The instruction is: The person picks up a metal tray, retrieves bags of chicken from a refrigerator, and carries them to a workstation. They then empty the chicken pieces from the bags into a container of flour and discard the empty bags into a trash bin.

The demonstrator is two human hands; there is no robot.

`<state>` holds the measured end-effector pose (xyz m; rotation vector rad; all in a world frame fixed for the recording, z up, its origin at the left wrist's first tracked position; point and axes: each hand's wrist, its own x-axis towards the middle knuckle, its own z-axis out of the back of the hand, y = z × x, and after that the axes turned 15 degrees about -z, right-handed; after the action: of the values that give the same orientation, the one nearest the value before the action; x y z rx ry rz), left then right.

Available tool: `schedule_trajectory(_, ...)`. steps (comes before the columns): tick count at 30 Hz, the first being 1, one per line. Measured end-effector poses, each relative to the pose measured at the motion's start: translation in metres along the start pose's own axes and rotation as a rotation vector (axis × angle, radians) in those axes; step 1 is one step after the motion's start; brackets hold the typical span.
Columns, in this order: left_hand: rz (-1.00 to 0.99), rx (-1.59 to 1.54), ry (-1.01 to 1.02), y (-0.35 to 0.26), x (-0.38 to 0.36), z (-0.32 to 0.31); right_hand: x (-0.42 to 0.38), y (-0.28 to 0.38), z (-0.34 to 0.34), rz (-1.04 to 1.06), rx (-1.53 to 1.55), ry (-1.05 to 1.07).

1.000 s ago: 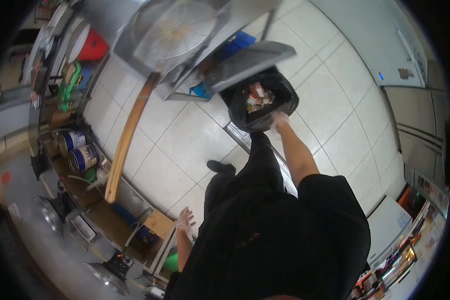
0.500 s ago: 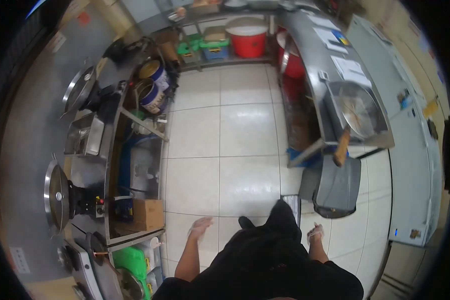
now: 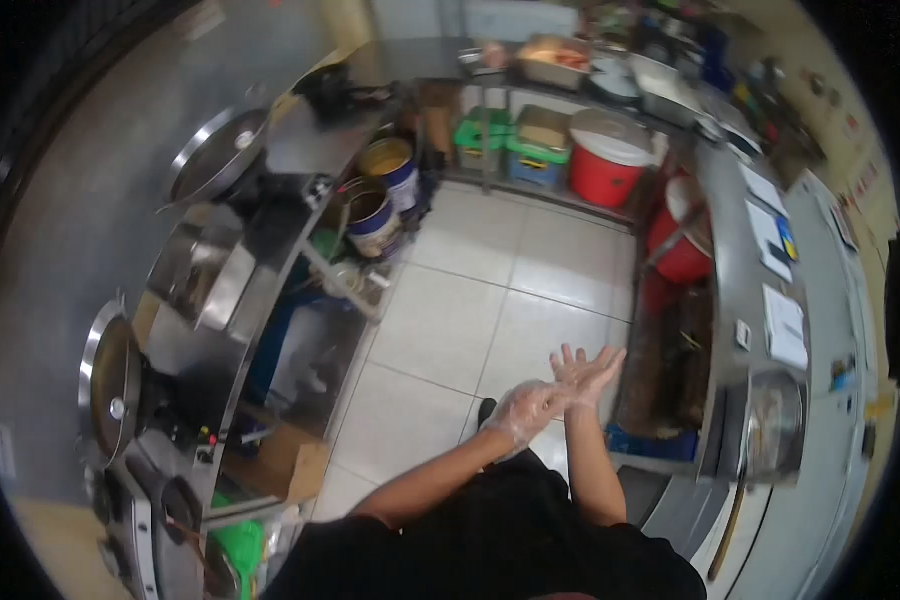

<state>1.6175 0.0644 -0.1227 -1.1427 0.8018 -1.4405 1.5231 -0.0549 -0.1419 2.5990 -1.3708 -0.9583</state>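
Observation:
Both of my hands are in front of my body over the floor, and a thin clear plastic glove is on each. My right hand (image 3: pixel 592 375) has its fingers spread. My left hand (image 3: pixel 526 410) touches its base near the wrist, with the fingers closed on the clear plastic glove (image 3: pixel 568 396) there. Exactly how the left fingertips grip is blurred. Neither hand holds a tool.
On the left, a steel counter carries woks (image 3: pixel 110 385) and a steel tray (image 3: pixel 195 270). Paint-type buckets (image 3: pixel 375 220) stand below it. A red bucket (image 3: pixel 607 170) sits at the back. Right of me are a steel table (image 3: pixel 735 250) with papers and a long-handled strainer (image 3: pixel 775 425).
My hands have come up from my sides and met in front of me, the left now at the right's wrist. The view has turned and shifted forward.

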Motion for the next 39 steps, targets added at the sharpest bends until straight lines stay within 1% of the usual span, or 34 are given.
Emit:
schedule_trajectory(1, 0.038, 0.009, -0.052, 0.002, 0.016, 0.016, 0.021, -0.01, -0.026, 0.014, 0.113, -0.047)
schedule_trajectory(2, 0.022, 0.058, -0.019, 0.004, 0.041, 0.043, 0.054, -0.013, -0.037, -0.008, 0.12, 0.018)
schedule_trajectory(3, 0.004, 0.109, 0.01, 0.007, 0.066, 0.072, 0.076, -0.016, -0.068, -0.021, 0.16, -0.009)
schedule_trajectory(4, -0.011, 0.084, -0.022, 0.009, 0.083, 0.091, 0.093, -0.021, -0.096, -0.016, 0.09, -0.013)
schedule_trajectory(5, 0.015, 0.089, -0.089, 0.013, 0.101, 0.114, 0.116, -0.027, -0.123, -0.002, 0.017, -0.02)
schedule_trajectory(6, 0.002, 0.109, -0.078, 0.018, 0.118, 0.133, 0.14, -0.035, -0.139, -0.049, -0.025, -0.01)
schedule_trajectory(7, -0.015, 0.126, -0.058, 0.027, 0.135, 0.148, 0.165, -0.042, -0.151, -0.057, -0.003, 0.019)
schedule_trajectory(8, -0.034, 0.169, -0.024, 0.052, 0.151, 0.154, 0.192, -0.047, -0.166, -0.058, 0.027, 0.051)
schedule_trajectory(9, -0.026, 0.174, -0.056, 0.063, 0.168, 0.17, 0.219, -0.051, -0.181, -0.081, 0.007, 0.063)
schedule_trajectory(11, -0.096, 0.107, -0.042, 0.087, 0.202, 0.191, 0.268, -0.051, -0.195, -0.168, 0.09, 0.165)
schedule_trajectory(12, -0.091, 0.083, -0.051, 0.093, 0.222, 0.212, 0.293, -0.047, -0.204, -0.282, 0.003, 0.283)
schedule_trajectory(13, -0.089, 0.089, -0.07, 0.106, 0.242, 0.229, 0.327, -0.044, -0.204, -0.296, -0.007, 0.292)
schedule_trajectory(15, -0.183, 0.052, -0.068, 0.136, 0.286, 0.258, 0.404, -0.042, -0.206, -0.609, 0.05, 1.016)
schedule_trajectory(17, -0.188, 0.056, -0.06, 0.16, 0.332, 0.292, 0.439, -0.044, -0.257, -0.62, 0.037, 0.992)
schedule_trajectory(19, -0.167, -0.037, 0.098, 0.17, 0.383, 0.337, 0.467, -0.055, -0.32, -0.201, -0.164, 0.159)
schedule_trajectory(20, -0.178, -0.017, 0.159, 0.177, 0.408, 0.357, 0.502, -0.044, -0.324, -0.295, 0.039, 0.227)
schedule_trajectory(21, -0.18, -0.016, 0.148, 0.181, 0.435, 0.381, 0.522, -0.039, -0.347, -0.301, 0.03, 0.231)
schedule_trajectory(23, -0.257, -0.066, 0.273, 0.19, 0.477, 0.407, 0.545, -0.027, -0.378, -0.122, -0.086, 0.255)
schedule_trajectory(24, -0.327, -0.128, 0.259, 0.195, 0.497, 0.418, 0.563, -0.027, -0.38, 0.173, -0.317, 0.334)
schedule_trajectory(25, -0.304, -0.129, 0.234, 0.203, 0.513, 0.417, 0.575, -0.012, -0.378, 0.141, -0.327, 0.332)
schedule_trajectory(27, -0.355, -0.117, 0.362, 0.226, 0.554, 0.426, 0.614, 0.025, -0.389, -0.017, -0.242, 0.337)
schedule_trajectory(28, -0.326, -0.077, 0.455, 0.25, 0.576, 0.425, 0.637, 0.042, -0.391, -0.042, -0.253, 0.332)
schedule_trajectory(29, -0.313, -0.086, 0.445, 0.259, 0.594, 0.437, 0.659, 0.06, -0.391, -0.084, -0.313, 0.438)
schedule_trajectory(30, -0.273, -0.014, 0.529, 0.268, 0.614, 0.458, 0.685, 0.079, -0.393, -0.113, -0.367, 0.539)
schedule_trajectory(31, -0.243, 0.048, 0.628, 0.274, 0.633, 0.474, 0.717, 0.102, -0.395, -0.05, -0.381, 0.412)
schedule_trajectory(32, -0.203, -0.042, 0.506, 0.285, 0.647, 0.493, 0.741, 0.121, -0.401, 0.037, -0.387, 0.268)
schedule_trajectory(33, -0.168, -0.145, 0.413, 0.299, 0.658, 0.512, 0.732, 0.104, -0.468, 0.186, -0.449, -0.126)
schedule_trajectory(34, -0.183, -0.06, 0.368, 0.319, 0.672, 0.526, 0.756, 0.133, -0.468, 0.124, -0.65, 0.038)
schedule_trajectory(35, 0.055, -0.116, 0.401, 0.322, 0.691, 0.544, 0.778, 0.149, -0.496, 0.198, -0.774, 0.052)
schedule_trajectory(36, 0.194, -0.19, 0.366, 0.337, 0.704, 0.554, 0.809, 0.164, -0.521, 0.231, -0.726, 0.028)
schedule_trajectory(37, 0.355, -0.288, 0.346, 0.342, 0.72, 0.572, 0.817, 0.167, -0.568, 0.255, -0.802, -0.018)
schedule_trajectory(38, 0.271, -0.251, 0.251, 0.346, 0.731, 0.58, 0.836, 0.181, -0.601, 0.312, -1.005, 0.109)
schedule_trajectory(39, 0.186, -0.206, 0.131, 0.354, 0.747, 0.594, 0.858, 0.181, -0.644, 0.527, -1.29, 0.004)
